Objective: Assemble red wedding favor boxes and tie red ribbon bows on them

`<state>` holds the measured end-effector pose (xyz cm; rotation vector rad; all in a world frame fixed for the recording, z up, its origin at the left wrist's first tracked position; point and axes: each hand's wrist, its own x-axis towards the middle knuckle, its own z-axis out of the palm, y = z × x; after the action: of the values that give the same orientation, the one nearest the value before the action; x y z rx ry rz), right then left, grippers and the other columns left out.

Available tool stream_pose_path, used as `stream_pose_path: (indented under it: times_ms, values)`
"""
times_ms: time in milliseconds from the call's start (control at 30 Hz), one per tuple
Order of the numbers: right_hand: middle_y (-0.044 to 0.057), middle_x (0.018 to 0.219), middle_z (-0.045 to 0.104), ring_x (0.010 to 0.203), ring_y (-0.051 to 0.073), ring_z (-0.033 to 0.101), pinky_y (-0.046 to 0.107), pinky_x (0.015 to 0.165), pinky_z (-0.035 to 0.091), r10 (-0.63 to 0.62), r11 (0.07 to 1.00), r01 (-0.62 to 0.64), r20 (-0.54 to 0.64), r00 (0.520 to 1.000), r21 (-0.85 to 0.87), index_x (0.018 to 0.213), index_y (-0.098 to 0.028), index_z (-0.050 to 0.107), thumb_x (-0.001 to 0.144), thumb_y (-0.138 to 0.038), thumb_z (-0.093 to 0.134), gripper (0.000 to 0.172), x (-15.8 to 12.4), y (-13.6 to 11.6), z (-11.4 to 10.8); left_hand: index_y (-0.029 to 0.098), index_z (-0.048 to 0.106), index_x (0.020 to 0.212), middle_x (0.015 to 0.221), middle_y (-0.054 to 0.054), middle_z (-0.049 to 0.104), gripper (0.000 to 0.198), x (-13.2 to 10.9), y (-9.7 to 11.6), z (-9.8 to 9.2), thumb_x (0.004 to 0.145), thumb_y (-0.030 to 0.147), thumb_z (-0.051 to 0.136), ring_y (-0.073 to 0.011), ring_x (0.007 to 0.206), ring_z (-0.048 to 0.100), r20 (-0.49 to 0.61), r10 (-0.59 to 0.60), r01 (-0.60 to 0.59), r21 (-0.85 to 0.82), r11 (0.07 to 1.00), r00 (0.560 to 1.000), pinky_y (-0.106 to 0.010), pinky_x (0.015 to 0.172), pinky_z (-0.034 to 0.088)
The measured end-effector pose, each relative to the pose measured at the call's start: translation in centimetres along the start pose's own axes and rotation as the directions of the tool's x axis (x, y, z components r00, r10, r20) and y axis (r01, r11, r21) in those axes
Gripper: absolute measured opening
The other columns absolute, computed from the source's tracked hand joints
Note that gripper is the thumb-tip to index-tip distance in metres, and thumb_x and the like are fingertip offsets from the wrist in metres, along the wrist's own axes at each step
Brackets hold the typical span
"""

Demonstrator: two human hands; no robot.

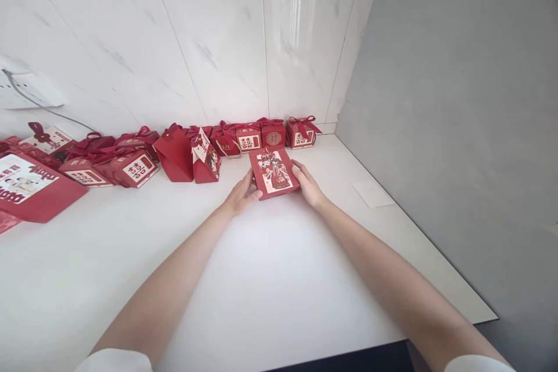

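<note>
Fingers (305, 167) of the right hand (310, 187) clamp the right edge of the printed red packet (275, 177), thumb pressed up onto its face! Over on the packet's left edge the left hand (239, 197) grips as well, thumb at the near corner, its other fingers partly hidden. So that's two hands on one packet, and it sits squarely between them, above the white table (244, 302); whether its underside touches the tabletop, I cannot tell.

Look behind the packet, four small boxes in plain sight! One ribbon-tied box (301, 136) behind and to the right, one emblem box (273, 138) straight behind, one square-label box (249, 140) behind and slightly left, one dark red box (221, 144) further left again. More red peeks out beyond that, too covered to count.

Now left of the packet: two peaked cartons side by side, one plain carton (174, 157) and, nearer the packet, one tagged carton (209, 165). Further left comes a whole cluster of ribboned boxes (137, 168), two of them showing pale labels to the front, the rest overlapping too much for a count. Farthest left, one large red box (58, 199) with a picture label. And right of the packet, one white sheet (372, 193) lies flat, well apart!
</note>
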<state>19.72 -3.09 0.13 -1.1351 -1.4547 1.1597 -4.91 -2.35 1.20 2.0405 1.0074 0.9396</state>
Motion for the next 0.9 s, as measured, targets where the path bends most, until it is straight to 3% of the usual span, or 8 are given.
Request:
stream_pose_path:
  times_ms: [67,133,200,267,333,467,633,900]
  values:
    - [0.010,0.119,0.070,0.097,0.021,0.069,0.034,0.085,0.054,-0.002,1.000,0.000,0.110,0.994,0.019,0.138,-0.021,0.052,0.096,-0.068,0.029,0.067,-0.1,-0.2,-0.7,0.018,0.040,0.148,0.137,-0.013,0.060,0.100,0.2,-0.1,0.8,0.072,0.081,0.055,-0.0351,0.123,0.056,-0.031,-0.026,0.023,-0.088,0.996,0.999,-0.042,0.102,0.047]
    - [0.011,0.098,0.074,0.079,0.021,0.070,0.033,0.074,0.055,-0.001,0.999,-0.008,0.240,0.971,0.034,0.125,-0.015,0.062,0.094,-0.073,0.026,0.075,-0.3,-0.4,-1.5,0.018,0.051,0.139,0.120,-0.013,0.069,0.091,0.6,-0.5,1.6,0.079,0.086,0.035,-0.0316,0.107,0.064,-0.084,-0.115,0.099,-0.174,0.980,0.990,-0.040,0.088,0.052]
    - [0.010,0.093,0.074,0.079,0.021,0.070,0.032,0.073,0.054,-0.013,0.999,-0.001,0.333,0.943,0.044,0.122,-0.015,0.063,0.089,-0.073,0.042,0.071,-0.4,-0.7,-2.0,0.018,0.058,0.128,0.101,-0.012,0.073,0.090,0.9,-0.9,2.0,0.086,0.082,0.011,-0.0263,0.083,0.067,-0.109,-0.178,0.152,-0.215,0.965,0.978,-0.037,0.070,0.053]
    - [0.009,0.101,0.073,0.086,0.021,0.069,0.032,0.077,0.054,-0.023,0.999,0.003,0.374,0.927,0.054,0.123,-0.017,0.063,0.081,-0.065,0.065,0.064,-0.4,-0.8,-2.0,0.018,0.060,0.123,0.091,-0.011,0.072,0.091,1.0,-0.9,2.0,0.088,0.079,0.003,-0.0222,0.070,0.063,-0.092,-0.184,0.159,-0.227,0.961,0.979,-0.035,0.061,0.049]
    - [0.010,0.098,0.073,0.082,0.019,0.069,0.031,0.077,0.054,-0.007,0.998,-0.015,0.359,0.933,0.057,0.118,-0.015,0.064,0.079,-0.058,0.071,0.058,-0.2,-0.7,-1.7,0.019,0.061,0.121,0.089,-0.009,0.070,0.084,0.9,-0.6,1.9,0.088,0.079,0.012,-0.0194,0.067,0.059,-0.061,-0.163,0.144,-0.239,0.960,0.985,-0.034,0.062,0.049]
    - [0.009,0.080,0.073,0.067,0.016,0.067,0.027,0.066,0.053,0.044,0.996,-0.063,0.303,0.952,0.055,0.107,-0.012,0.065,0.088,-0.063,0.059,0.054,0.3,0.0,-1.2,0.018,0.056,0.128,0.086,-0.006,0.068,0.064,0.6,0.4,1.7,0.087,0.067,0.052,-0.0154,0.065,0.057,-0.003,-0.137,0.132,-0.239,0.962,0.991,-0.031,0.068,0.050]
    - [0.010,0.081,0.074,0.066,0.015,0.069,0.024,0.062,0.052,0.071,0.994,-0.091,0.291,0.954,0.054,0.109,-0.013,0.064,0.090,-0.064,0.055,0.055,0.6,0.5,-1.3,0.015,0.052,0.132,0.084,-0.007,0.070,0.061,0.6,0.5,1.9,0.094,0.061,0.044,-0.0149,0.063,0.059,0.000,-0.151,0.146,-0.250,0.957,0.989,-0.031,0.067,0.051]
    - [0.012,0.086,0.075,0.071,0.018,0.072,0.027,0.065,0.056,0.050,0.999,-0.046,0.251,0.967,-0.020,0.118,-0.014,0.063,0.096,-0.058,0.048,0.052,0.4,0.3,-1.3,0.013,0.055,0.131,0.083,-0.007,0.071,0.060,0.7,-0.1,1.7,0.093,0.060,0.046,-0.0154,0.063,0.062,-0.028,-0.172,0.159,-0.266,0.951,0.985,-0.033,0.069,0.052]
